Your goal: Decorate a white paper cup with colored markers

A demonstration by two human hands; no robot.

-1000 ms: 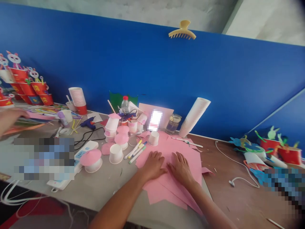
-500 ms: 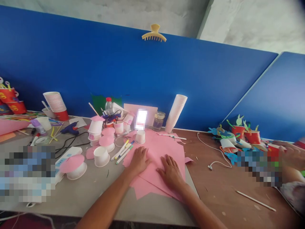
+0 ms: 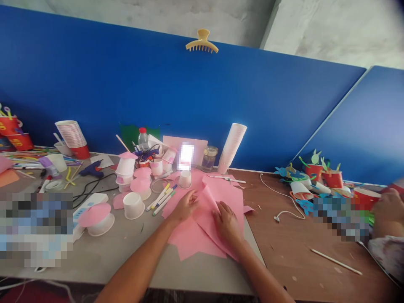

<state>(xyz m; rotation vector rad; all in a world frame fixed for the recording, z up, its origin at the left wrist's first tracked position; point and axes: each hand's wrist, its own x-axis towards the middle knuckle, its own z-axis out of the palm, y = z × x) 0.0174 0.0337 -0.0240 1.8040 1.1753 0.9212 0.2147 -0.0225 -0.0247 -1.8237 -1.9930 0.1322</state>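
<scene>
Layered sheets of pink paper point(image 3: 186, 242) lie in front of me. My right hand point(image 3: 227, 222) rests on the top pink sheet point(image 3: 232, 195), fingers stretched over it and closer to each other. That sheet's left edge curls up off the paper below. Just left of this edge, my left hand point(image 3: 186, 207) hovers over the lower paper with slightly bent fingers and nothing visible in it. Beyond it stands an upturned white paper cup point(image 3: 184, 179). Several markers point(image 3: 162, 200) lie to its left.
Left are paper cups with pink discs point(image 3: 94, 215), a power strip point(image 3: 90, 206) and a blue glue gun point(image 3: 92, 169). Behind the paper stand a glass jar point(image 3: 209, 159) and a leaning cup stack point(image 3: 232, 148). At right are a white cable point(image 3: 288, 215), a pencil point(image 3: 336, 261) and another person's hand point(image 3: 389, 212).
My left hand has lifted from the pink paper and its fingers have curled. The top sheet's left edge has risen and shifted right. The fingers of my right hand have drawn together.
</scene>
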